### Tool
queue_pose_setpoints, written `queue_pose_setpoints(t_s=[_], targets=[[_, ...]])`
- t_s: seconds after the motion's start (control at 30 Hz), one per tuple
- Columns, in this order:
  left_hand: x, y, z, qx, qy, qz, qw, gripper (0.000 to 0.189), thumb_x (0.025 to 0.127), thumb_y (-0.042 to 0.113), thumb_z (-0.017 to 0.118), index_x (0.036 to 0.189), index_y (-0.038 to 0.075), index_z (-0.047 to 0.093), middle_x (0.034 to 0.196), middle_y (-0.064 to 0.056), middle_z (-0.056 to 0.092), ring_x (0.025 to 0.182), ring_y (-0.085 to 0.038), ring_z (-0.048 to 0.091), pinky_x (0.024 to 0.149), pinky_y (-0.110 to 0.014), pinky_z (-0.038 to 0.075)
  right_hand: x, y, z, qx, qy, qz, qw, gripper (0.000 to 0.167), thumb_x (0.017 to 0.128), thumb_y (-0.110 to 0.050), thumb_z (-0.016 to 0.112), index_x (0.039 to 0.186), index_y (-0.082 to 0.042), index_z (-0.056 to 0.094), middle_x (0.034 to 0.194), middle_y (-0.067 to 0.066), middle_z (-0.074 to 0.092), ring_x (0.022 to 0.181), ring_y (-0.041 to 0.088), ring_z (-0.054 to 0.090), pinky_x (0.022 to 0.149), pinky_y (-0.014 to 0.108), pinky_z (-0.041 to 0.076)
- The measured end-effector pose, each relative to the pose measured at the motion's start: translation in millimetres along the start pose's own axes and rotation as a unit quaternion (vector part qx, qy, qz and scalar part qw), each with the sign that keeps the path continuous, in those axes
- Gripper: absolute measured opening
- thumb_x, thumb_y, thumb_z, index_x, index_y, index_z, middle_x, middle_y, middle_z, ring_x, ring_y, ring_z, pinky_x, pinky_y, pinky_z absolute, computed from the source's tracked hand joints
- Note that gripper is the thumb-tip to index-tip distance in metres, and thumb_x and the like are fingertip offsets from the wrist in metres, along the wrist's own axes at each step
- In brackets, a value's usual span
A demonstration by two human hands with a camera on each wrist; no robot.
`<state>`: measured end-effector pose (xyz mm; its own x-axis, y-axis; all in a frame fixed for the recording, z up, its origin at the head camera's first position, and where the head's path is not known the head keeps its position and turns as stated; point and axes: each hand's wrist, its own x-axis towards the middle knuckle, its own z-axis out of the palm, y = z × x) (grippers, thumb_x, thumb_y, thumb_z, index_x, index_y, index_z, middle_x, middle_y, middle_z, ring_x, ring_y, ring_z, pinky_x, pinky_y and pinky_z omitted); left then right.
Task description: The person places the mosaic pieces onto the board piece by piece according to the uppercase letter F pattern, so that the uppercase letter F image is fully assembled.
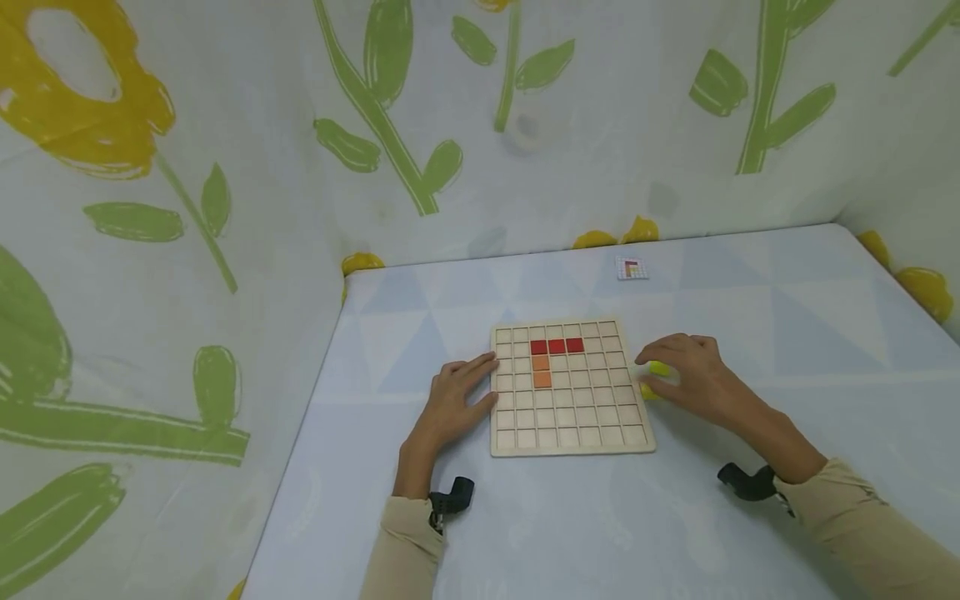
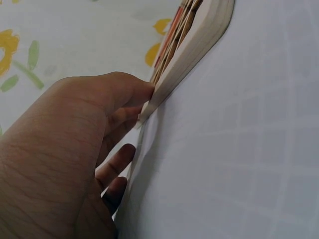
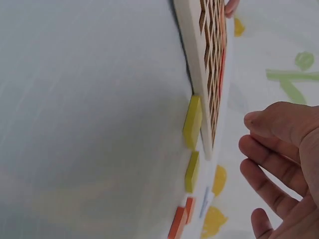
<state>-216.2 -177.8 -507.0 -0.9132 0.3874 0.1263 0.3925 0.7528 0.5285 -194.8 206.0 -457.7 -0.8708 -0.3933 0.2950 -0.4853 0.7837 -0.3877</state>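
A square wooden grid board (image 1: 577, 418) lies on the table. In its upper cells sit a row of three red tiles (image 1: 557, 346) and, below the leftmost, two orange tiles (image 1: 542, 371). My left hand (image 1: 448, 404) rests at the board's left edge, its thumb (image 2: 137, 92) touching the rim in the left wrist view. Over the right edge hovers my right hand (image 1: 693, 379), fingers loosely bent and nothing between them. Beneath it, partly covered in the head view, are two yellow tiles (image 3: 193, 122) standing beside the board.
Two orange-red tiles (image 3: 177, 223) lie past the yellow ones in the right wrist view, hidden by the hand from above. A small card (image 1: 632, 268) with a coloured grid pattern lies near the table's back edge. Flower-printed cloth (image 1: 600, 150) walls in the table.
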Motion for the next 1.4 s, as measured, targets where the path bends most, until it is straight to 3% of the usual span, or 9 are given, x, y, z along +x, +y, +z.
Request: queue_pose_setpoints(t_s=[0.43,0.7,0.93,1.4], targets=[[0.8,-2.2,0.6,0.007,-0.007,-0.011,0.9999,0.053,0.097,0.035,0.059,0.149,0.026,0.051,0.156,0.012,0.040,0.135,-0.025,0.037,0.105,-0.050,0.030,-11.3,27.8,-11.8,-0.008,0.034,0.016,0.9993,0.029,0.077,0.000,0.081,0.105,-0.004,0.076,0.111,0.015,0.071,0.108,0.035,0.058,0.087,0.061,0.030],[2.1,-2.3,0.8,0.011,-0.007,-0.006,0.9999,0.054,0.098,0.037,0.058,0.150,0.027,0.049,0.156,0.015,0.038,0.136,-0.024,0.037,0.105,-0.049,0.031,-15.1,39.0,-17.4,-0.032,0.011,0.055,0.9979,0.026,0.079,-0.003,0.082,0.104,-0.007,0.075,0.109,0.017,0.070,0.110,0.039,0.056,0.088,0.064,0.029],[-0.1,-1.1,0.7,-0.002,-0.012,-0.027,0.9996,0.054,0.098,0.038,0.058,0.150,0.029,0.048,0.156,0.017,0.037,0.137,-0.022,0.036,0.107,-0.048,0.030,-19.3,45.0,-16.2,-0.060,0.009,0.051,0.9968,0.029,0.075,-0.005,0.085,0.102,-0.005,0.075,0.103,0.016,0.072,0.106,0.039,0.058,0.084,0.064,0.032],[0.7,-2.9,0.3,-0.009,-0.006,-0.012,0.9999,0.054,0.098,0.037,0.059,0.150,0.028,0.050,0.156,0.017,0.038,0.136,-0.023,0.036,0.106,-0.049,0.030,-12.9,47.6,-15.3,-0.061,-0.034,0.083,0.9941,0.032,0.077,-0.003,0.082,0.107,0.004,0.073,0.101,0.019,0.072,0.105,0.040,0.058,0.089,0.067,0.029]])
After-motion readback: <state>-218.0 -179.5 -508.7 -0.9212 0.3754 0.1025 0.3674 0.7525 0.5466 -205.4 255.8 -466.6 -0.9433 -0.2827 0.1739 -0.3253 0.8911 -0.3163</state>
